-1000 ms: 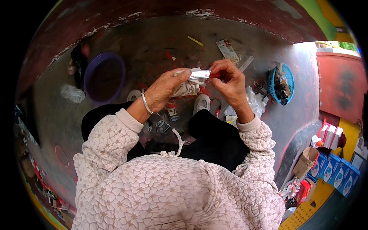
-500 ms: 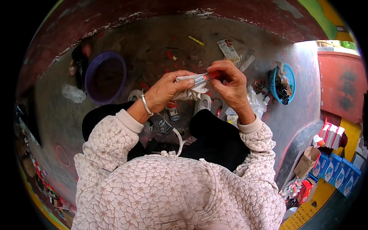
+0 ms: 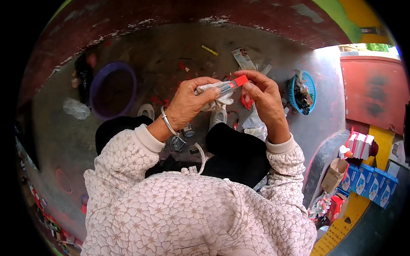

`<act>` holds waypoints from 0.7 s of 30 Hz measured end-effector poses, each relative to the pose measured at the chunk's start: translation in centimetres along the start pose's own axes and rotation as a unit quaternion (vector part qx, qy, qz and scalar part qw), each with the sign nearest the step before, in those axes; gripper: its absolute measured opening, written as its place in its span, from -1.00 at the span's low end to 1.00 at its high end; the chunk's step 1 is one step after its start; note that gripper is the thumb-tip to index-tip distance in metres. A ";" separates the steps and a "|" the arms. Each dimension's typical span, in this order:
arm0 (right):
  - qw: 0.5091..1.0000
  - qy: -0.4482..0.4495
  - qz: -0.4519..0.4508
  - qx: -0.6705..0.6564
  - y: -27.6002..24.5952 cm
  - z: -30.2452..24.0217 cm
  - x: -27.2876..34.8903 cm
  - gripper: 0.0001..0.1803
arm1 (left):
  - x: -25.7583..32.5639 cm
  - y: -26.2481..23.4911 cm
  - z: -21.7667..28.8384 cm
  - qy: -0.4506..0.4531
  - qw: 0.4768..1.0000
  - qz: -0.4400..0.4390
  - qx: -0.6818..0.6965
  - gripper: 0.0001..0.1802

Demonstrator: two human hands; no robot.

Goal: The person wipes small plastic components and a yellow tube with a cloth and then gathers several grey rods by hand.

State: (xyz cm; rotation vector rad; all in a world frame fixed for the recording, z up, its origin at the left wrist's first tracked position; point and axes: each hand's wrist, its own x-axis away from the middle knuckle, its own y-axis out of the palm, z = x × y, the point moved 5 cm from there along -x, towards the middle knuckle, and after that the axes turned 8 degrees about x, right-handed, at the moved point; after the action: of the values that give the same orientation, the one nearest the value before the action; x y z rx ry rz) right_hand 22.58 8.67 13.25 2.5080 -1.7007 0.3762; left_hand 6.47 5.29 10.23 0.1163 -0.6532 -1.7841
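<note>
While the left hand (image 3: 188, 102) stayed wrapped round a whitish cloth (image 3: 215, 99) & the grey tube (image 3: 226, 86), the right hand (image 3: 265, 96) had shifted to pinch its red end (image 3: 241, 80) — prob. a wipe or cap-twist underway, above the concrete floor (image 3: 171, 51).

A small slim tube (image 3: 229, 85), grey along its body with a bright red-orange end at its 2 o'clock tip, lies tilted, nearly level, pinched between both hands above the lap. Under it, at 7 o'clock, a crumpled whitish cloth (image 3: 215, 97) is bunched in the left hand (image 3: 190, 102), touching the tube.
</note>
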 end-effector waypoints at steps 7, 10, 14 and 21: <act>0.990 0.009 -0.008 -0.140 3.1 -4.0 1.2 -0.85 | 2.7 1.8 1.8 0.005 0.977 -0.109 0.183 -0.60; 0.988 -0.044 -0.108 -0.105 4.2 -6.7 1.7 -0.83 | 4.0 2.3 2.7 -0.032 0.973 -0.164 0.160 -0.44; 0.982 0.018 -0.183 -0.030 6.2 -5.3 1.4 -0.80 | 4.9 2.5 2.7 -0.092 0.969 -0.185 0.133 -0.46; 0.994 -0.022 -0.107 -0.023 7.1 -4.5 0.1 -0.65 | 4.6 0.1 1.8 -0.062 0.985 -0.111 0.119 -0.70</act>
State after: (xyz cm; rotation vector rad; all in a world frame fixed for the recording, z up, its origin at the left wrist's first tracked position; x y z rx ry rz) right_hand 15.37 6.85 17.16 2.6469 -1.4154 0.2623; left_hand 4.34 1.74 12.93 0.2515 -0.9749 -1.9317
